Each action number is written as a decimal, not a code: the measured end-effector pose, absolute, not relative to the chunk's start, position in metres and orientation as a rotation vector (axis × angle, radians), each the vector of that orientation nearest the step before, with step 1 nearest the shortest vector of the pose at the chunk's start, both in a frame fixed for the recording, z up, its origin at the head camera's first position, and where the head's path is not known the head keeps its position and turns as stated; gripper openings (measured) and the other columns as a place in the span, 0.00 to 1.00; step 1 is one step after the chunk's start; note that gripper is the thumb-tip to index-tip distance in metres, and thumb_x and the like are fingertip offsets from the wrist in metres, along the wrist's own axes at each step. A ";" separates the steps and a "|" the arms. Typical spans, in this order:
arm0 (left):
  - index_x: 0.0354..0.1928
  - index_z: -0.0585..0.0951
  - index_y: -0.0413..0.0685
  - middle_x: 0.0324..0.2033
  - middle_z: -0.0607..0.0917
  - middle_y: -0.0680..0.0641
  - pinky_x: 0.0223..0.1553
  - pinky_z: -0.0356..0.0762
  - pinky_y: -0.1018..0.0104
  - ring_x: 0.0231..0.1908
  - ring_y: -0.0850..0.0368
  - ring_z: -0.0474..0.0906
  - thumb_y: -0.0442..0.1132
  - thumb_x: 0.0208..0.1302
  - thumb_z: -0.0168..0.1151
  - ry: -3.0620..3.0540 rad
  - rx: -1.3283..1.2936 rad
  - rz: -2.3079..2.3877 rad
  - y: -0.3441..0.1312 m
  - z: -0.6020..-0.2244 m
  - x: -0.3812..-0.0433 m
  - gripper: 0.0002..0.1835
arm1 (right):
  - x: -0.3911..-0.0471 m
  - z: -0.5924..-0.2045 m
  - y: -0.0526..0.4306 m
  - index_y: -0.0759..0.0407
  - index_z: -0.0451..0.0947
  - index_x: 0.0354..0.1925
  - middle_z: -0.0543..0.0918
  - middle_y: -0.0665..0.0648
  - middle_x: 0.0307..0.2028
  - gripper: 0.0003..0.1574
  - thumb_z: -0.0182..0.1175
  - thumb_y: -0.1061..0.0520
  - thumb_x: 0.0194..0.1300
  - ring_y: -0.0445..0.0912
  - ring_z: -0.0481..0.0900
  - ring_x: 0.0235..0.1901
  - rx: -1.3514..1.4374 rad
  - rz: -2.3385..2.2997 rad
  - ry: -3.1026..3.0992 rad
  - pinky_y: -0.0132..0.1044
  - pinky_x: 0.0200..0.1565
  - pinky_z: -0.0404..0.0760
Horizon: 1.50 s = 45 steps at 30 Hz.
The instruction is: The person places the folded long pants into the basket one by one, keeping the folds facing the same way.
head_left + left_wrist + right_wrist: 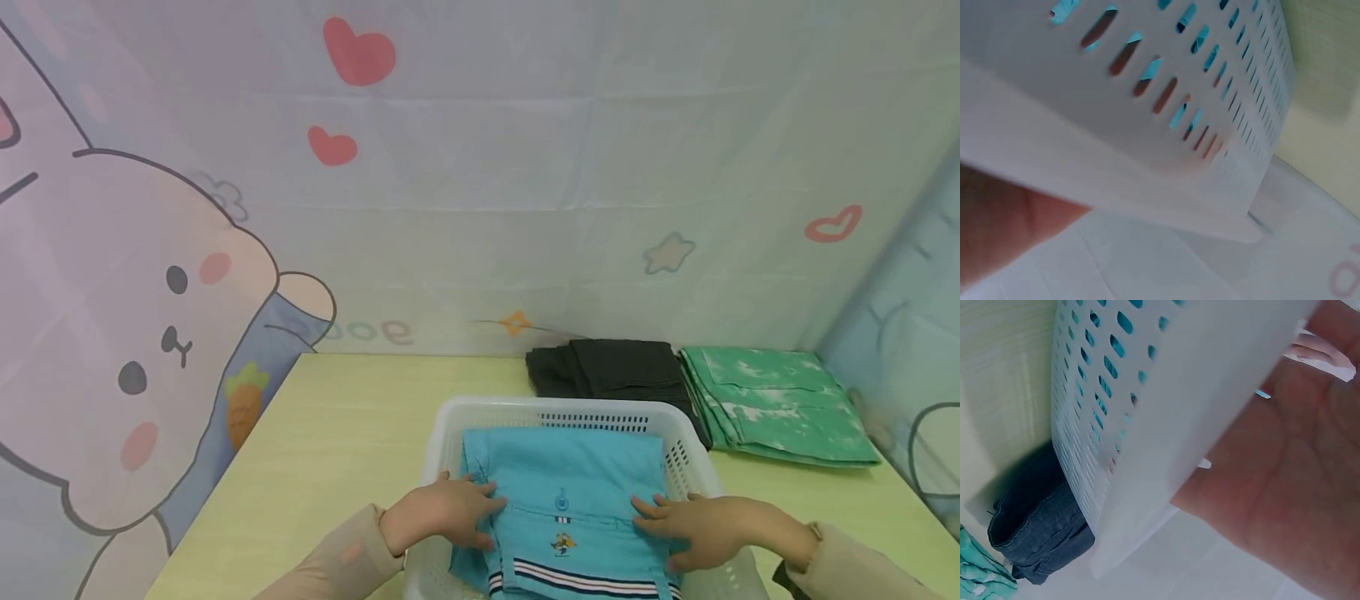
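Observation:
Folded light-blue shorts (pixel 570 475) with a striped waistband lie inside a white plastic basket (pixel 442 417). My left hand (pixel 450 510) reaches over the basket's left rim, its fingers spread on the left edge of the shorts. From the other side my right hand (pixel 701 527) lies with extended fingers on their right edge. In the left wrist view, the basket wall (pixel 1085 100) hides most of the left hand. The right wrist view shows the open palm (pixel 1285 469) above the basket rim.
Behind the basket lies a folded black garment (pixel 622 367). Right of it is a folded green and white garment (pixel 780 404). The light yellow table (pixel 337 433) extends to the left. A cartoon-printed cloth (pixel 487 192) hangs at the back, and a dark cable (pixel 913 450) curves at far right.

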State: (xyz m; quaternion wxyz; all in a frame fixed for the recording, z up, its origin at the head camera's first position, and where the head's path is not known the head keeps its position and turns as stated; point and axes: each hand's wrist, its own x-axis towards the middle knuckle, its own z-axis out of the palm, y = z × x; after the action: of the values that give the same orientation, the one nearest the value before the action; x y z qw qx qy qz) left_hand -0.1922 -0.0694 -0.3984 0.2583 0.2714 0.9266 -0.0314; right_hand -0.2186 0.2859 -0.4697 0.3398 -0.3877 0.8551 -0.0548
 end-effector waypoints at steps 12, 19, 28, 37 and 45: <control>0.62 0.66 0.60 0.62 0.68 0.52 0.59 0.59 0.44 0.63 0.48 0.61 0.53 0.60 0.54 2.604 0.837 -0.015 -0.074 -0.394 -0.193 0.27 | -0.185 -0.388 0.251 0.61 0.56 0.65 0.57 0.66 0.65 0.40 0.52 0.43 0.61 0.58 0.58 0.63 -0.868 -0.368 2.328 0.41 0.58 0.67; 0.61 0.67 0.59 0.59 0.71 0.52 0.59 0.61 0.46 0.62 0.50 0.64 0.52 0.61 0.53 2.676 0.901 0.018 -0.075 -0.396 -0.197 0.26 | -0.187 -0.380 0.252 0.66 0.58 0.63 0.61 0.68 0.63 0.39 0.50 0.43 0.63 0.61 0.62 0.60 -0.930 -0.419 2.438 0.45 0.55 0.70; 0.58 0.71 0.48 0.54 0.77 0.50 0.49 0.74 0.60 0.53 0.56 0.74 0.46 0.64 0.50 2.793 1.132 0.153 -0.077 -0.395 -0.203 0.22 | -0.196 -0.383 0.258 0.67 0.65 0.59 0.70 0.66 0.57 0.32 0.49 0.47 0.65 0.57 0.71 0.54 -1.110 -0.497 2.624 0.41 0.47 0.76; 0.60 0.69 0.45 0.51 0.78 0.47 0.42 0.75 0.69 0.42 0.58 0.77 0.41 0.65 0.49 2.775 1.183 0.472 -0.077 -0.386 -0.212 0.21 | -0.204 -0.384 0.262 0.69 0.69 0.54 0.77 0.65 0.49 0.23 0.51 0.55 0.64 0.52 0.80 0.40 -1.106 -0.683 2.819 0.33 0.33 0.79; 0.56 0.73 0.44 0.52 0.78 0.47 0.52 0.73 0.66 0.52 0.57 0.74 0.38 0.66 0.47 2.792 1.286 0.754 -0.080 -0.383 -0.226 0.18 | -0.212 -0.386 0.266 0.63 0.73 0.51 0.79 0.63 0.46 0.18 0.53 0.61 0.62 0.48 0.80 0.38 -1.111 -0.773 2.957 0.29 0.32 0.79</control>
State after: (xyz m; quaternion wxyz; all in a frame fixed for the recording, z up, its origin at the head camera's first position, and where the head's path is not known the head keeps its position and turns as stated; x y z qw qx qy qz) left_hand -0.2256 -0.0800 -0.3830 -0.0118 0.4063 0.8821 0.2381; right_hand -0.2116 0.2661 -0.3858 -0.0555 -0.3412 0.9078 -0.2373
